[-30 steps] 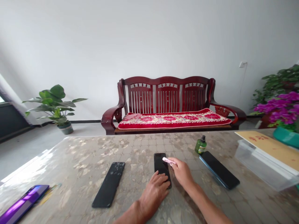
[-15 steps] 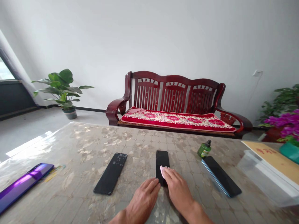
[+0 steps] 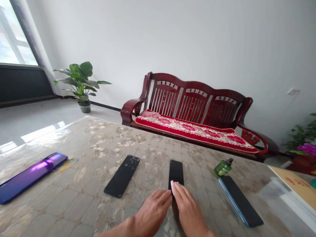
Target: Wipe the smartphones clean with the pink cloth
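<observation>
A black smartphone (image 3: 176, 170) lies flat on the table, its near end covered by my hands. My left hand (image 3: 155, 208) grips the phone's near left edge, fingers pressed together. In my right hand (image 3: 187, 204), fingers closed and bent over the screen, a small pink cloth (image 3: 172, 187) is pressed onto the glass; only its edge shows. Left of my hands lies another black phone (image 3: 122, 176) with droplets or spots on its far end. To the right are a blue-edged phone (image 3: 240, 200) and a green spray bottle (image 3: 223, 167) with a black top.
A purple-blue phone (image 3: 32, 176) lies at the far left of the patterned table (image 3: 84, 184). At right sit a clear plastic box (image 3: 278, 192) and a tan folder (image 3: 293, 184). Beyond the table stand a red wooden bench (image 3: 195, 102) and a potted plant (image 3: 84, 85).
My right hand has slid the pink cloth a little towards the phone's near end. My left hand stays at the phone's edge. The whole view has tilted and shifted.
</observation>
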Demonstrator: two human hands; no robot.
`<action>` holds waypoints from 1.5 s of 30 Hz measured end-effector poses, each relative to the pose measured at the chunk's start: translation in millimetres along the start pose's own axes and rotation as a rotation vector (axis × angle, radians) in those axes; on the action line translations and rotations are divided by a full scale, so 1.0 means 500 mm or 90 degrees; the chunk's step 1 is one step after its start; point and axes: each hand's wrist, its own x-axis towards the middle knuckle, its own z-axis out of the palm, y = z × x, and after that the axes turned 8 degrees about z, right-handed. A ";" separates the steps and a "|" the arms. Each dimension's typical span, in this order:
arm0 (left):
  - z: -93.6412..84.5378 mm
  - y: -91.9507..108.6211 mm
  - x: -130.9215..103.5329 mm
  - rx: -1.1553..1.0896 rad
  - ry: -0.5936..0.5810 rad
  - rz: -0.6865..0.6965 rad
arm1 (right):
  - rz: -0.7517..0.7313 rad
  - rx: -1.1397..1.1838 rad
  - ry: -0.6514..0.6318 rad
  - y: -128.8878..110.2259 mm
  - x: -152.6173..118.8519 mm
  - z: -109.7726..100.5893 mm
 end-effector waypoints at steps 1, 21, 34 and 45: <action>0.002 0.000 0.000 0.002 -0.007 0.000 | 0.010 -0.002 -0.009 0.002 0.014 0.002; 0.001 0.008 -0.007 0.039 -0.053 0.006 | 0.092 0.052 -0.100 -0.003 0.119 -0.014; -0.014 0.012 -0.001 0.047 -0.076 0.009 | 0.007 0.086 -0.028 0.015 0.022 -0.012; -0.009 0.004 -0.009 0.052 -0.057 0.031 | 0.085 0.051 0.000 0.042 0.040 0.015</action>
